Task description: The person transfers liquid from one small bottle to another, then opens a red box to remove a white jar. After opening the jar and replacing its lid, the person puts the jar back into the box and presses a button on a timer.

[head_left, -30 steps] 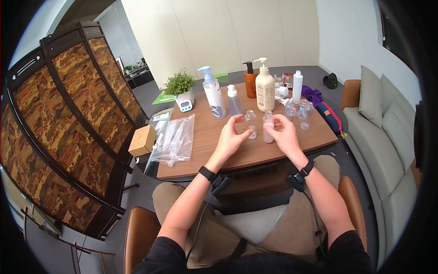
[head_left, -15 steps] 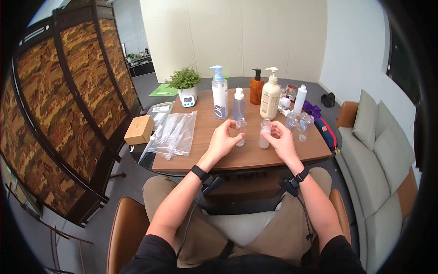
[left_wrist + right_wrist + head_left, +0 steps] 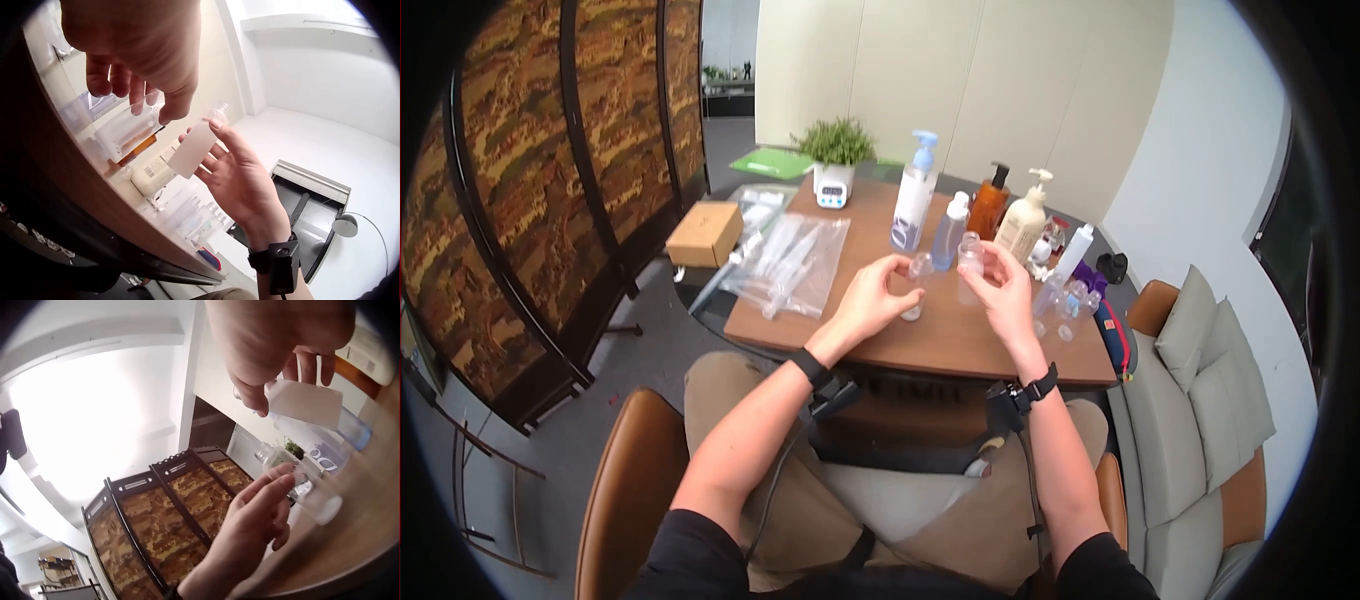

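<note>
My left hand (image 3: 870,302) pinches a small clear bottle (image 3: 122,134) near its neck, thumb on one side and fingers on the other. That bottle has no cap, and its base is close to the tabletop. In my right hand (image 3: 1008,298) is a small frosted bottle (image 3: 192,149), also capless, gripped near its top between thumb and fingers. The left wrist view shows it raised and tilted beside the clear one. Behind both hands stand a blue-tinted bottle with a white top (image 3: 950,235) and a tall blue-pump bottle (image 3: 912,205).
An amber pump bottle (image 3: 988,208) and a cream pump bottle (image 3: 1022,222) stand at the back. Several clear bottles (image 3: 1068,310) are grouped at the right. Left lie a zip bag (image 3: 795,260) and a cardboard box (image 3: 705,234); a timer (image 3: 831,195) sits before the potted plant (image 3: 838,143).
The head view has turned and tilted. My right hand has lifted the frosted bottle from the table; my left hand has shifted the clear bottle leftward.
</note>
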`<state>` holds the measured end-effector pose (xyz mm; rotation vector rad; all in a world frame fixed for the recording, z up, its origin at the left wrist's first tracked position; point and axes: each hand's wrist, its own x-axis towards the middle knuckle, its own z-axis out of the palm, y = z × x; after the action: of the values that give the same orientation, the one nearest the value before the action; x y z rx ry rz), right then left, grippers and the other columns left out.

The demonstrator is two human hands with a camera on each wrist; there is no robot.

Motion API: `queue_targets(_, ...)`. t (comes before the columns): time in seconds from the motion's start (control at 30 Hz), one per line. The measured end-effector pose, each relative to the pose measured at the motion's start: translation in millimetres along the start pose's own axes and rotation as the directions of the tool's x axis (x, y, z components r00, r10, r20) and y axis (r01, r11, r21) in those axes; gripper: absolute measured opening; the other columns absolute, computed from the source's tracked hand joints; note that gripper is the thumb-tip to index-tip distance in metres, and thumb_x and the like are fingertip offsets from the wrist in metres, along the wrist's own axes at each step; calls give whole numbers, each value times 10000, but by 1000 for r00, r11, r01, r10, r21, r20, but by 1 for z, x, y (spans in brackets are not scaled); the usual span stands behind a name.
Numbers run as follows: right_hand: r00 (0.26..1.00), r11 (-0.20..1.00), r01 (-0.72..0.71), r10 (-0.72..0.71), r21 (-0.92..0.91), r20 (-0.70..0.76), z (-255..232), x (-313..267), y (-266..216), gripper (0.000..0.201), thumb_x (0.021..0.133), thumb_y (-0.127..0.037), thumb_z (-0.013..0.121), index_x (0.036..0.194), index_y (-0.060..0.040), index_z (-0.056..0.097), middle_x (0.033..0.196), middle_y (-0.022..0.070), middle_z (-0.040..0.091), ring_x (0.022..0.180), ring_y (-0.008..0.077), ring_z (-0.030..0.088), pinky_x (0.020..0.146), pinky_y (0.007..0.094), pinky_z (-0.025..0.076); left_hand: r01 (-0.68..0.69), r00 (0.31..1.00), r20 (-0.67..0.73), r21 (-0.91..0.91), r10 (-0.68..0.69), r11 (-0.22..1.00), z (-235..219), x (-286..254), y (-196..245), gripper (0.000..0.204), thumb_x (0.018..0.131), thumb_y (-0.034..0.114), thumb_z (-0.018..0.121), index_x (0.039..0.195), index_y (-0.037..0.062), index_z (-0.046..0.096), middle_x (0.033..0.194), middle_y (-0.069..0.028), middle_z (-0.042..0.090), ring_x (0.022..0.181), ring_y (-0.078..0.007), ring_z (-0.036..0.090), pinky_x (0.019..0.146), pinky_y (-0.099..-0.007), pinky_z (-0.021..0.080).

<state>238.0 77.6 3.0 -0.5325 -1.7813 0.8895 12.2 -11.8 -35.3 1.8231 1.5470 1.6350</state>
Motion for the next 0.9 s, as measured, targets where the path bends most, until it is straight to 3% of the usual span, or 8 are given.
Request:
queue_targets(0.03, 999, 999, -32, 33, -10, 11, -1, -6, 1, 382, 971, -119, 861, 1303, 5, 719, 1129, 82, 796, 1060, 134, 731, 973, 321, 579, 45, 998, 52, 25, -46, 999, 0, -5, 2, 445, 878, 254, 887, 1221, 11, 740, 1131, -110, 800, 802, -208, 690, 776, -369, 566)
queue_targets(0.1, 995, 982, 88, -79, -166, 63, -7, -9, 1, 399, 955, -118, 863, 1311, 6, 730, 1147, 75, 800, 1083, 156, 728, 1018, 354, 564, 3, 999, 41, 6, -4, 1000, 5, -9, -1, 445, 891, 267, 886, 1224, 12, 736, 1128, -99, 800, 793, -203, 684, 772, -374, 566)
queue_targets(0.17, 996, 977, 68, -54, -201, 75, -12, -13, 2, 409, 945, -122, 861, 1313, 10, 738, 1182, 75, 806, 1111, 176, 725, 1059, 375, 547, -53, 998, 33, -28, 54, 998, 10, -11, -1, 432, 910, 244, 896, 1246, 22, 741, 779, 2, 634, 604, -60, 416, 552, -311, 365)
queue_targets(0.2, 996, 976, 60, -46, -210, 73, -14, -14, 4, 420, 946, -123, 859, 1327, 6, 738, 1201, 80, 806, 1125, 182, 724, 1068, 375, 545, -50, 998, 31, -35, 51, 998, 11, -13, 1, 432, 910, 244, 896, 1246, 22, 741, 779, 2, 634, 604, -60, 416, 552, -311, 365)
queue_targets(0.3, 996, 969, 79, -66, -236, 63, -17, -16, 6, 431, 950, -124, 854, 1346, 1, 740, 1244, 92, 803, 1159, 195, 720, 1087, 378, 539, -19, 998, 65, -36, 21, 999, 14, -14, 7, 455, 915, 243, 895, 1269, 13, 726, 830, -4, 679, 590, -56, 405, 548, -308, 361)
queue_targets(0.57, 974, 909, 226, -197, -350, 116, -12, -16, -12, 443, 923, -92, 846, 1349, -20, 753, 1242, 123, 784, 1191, 227, 731, 1092, 388, 540, -45, 997, 63, -58, 48, 997, 21, -16, -1, 461, 938, 245, 882, 1303, 20, 714, 1174, -37, 803, 590, -52, 454, 579, -279, 458)
queue_targets(0.7, 959, 876, 283, -253, -391, 128, -10, -16, -17, 450, 905, -64, 840, 1346, -26, 754, 1190, 130, 772, 1184, 280, 746, 1074, 397, 553, -87, 995, 53, -40, 89, 995, 23, -14, -5, 462, 941, 252, 883, 1306, 24, 714, 1165, -32, 802, 584, -53, 451, 575, -281, 454)
queue_targets(0.9, 954, 835, 299, -263, -463, 142, -13, -16, -14, 458, 918, -118, 834, 1368, -83, 756, 1223, 94, 741, 1213, 289, 706, 1113, 433, 469, -33, 995, 91, -47, 37, 998, 19, -15, 1, 452, 948, 245, 877, 1306, 21, 716, 1167, -29, 804, 579, -51, 444, 575, -279, 456)
